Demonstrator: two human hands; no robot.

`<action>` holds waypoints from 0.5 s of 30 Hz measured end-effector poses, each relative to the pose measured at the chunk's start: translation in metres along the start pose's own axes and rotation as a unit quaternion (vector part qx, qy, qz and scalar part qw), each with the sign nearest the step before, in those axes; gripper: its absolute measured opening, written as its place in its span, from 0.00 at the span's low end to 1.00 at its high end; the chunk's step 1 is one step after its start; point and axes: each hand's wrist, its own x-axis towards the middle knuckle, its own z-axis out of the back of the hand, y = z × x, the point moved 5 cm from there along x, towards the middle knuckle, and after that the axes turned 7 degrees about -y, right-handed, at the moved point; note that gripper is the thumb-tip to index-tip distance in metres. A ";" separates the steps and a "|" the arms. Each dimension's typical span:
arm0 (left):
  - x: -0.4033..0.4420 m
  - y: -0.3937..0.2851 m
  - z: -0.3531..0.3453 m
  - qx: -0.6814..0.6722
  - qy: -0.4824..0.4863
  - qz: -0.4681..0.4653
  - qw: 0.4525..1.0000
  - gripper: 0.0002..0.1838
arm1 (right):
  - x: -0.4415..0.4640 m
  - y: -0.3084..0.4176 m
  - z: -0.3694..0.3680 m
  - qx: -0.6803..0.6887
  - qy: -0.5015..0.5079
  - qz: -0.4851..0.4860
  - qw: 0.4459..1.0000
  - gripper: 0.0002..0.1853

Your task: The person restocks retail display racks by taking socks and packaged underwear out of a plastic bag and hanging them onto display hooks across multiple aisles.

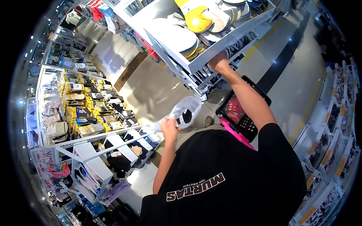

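My left hand point(170, 129) is closed on a clear plastic bag point(193, 103) with a small black item point(185, 116) inside it. My right arm stretches forward to a white display bin point(211, 52). There my right hand point(219, 63) is just beneath the bin's front panel, beside a lower rack of dark hanging goods point(203, 77); its fingers are hidden. Yellow, white and grey sock-like pairs point(200, 20) fill the bin. Under my right forearm is a black shopping basket point(249, 128) with a pink handle point(236, 132) and a red package point(234, 110) in it.
On the left stands a long shelf of packed socks, many in yellow wrappers point(75, 101), with white dividers point(92, 160) at its near end. White tiered shelves with orange labels point(328, 158) line the right. Tiled floor point(151, 84) runs between the displays.
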 end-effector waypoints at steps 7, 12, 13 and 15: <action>-0.022 -0.022 -0.008 -0.003 -0.001 0.016 1.000 0.10 | -0.012 0.014 -0.003 -0.143 -0.090 0.037 0.985 0.12; -0.029 -0.025 -0.013 0.003 0.013 0.013 1.000 0.10 | -0.042 0.054 0.050 0.149 -0.079 0.025 0.985 0.10; -0.030 -0.027 -0.016 0.002 0.017 0.016 1.000 0.10 | -0.058 0.058 0.040 0.234 0.003 -0.025 0.972 0.09; -0.029 -0.028 -0.021 0.007 0.027 0.012 1.000 0.10 | -0.093 0.080 0.037 0.295 0.061 0.025 0.953 0.09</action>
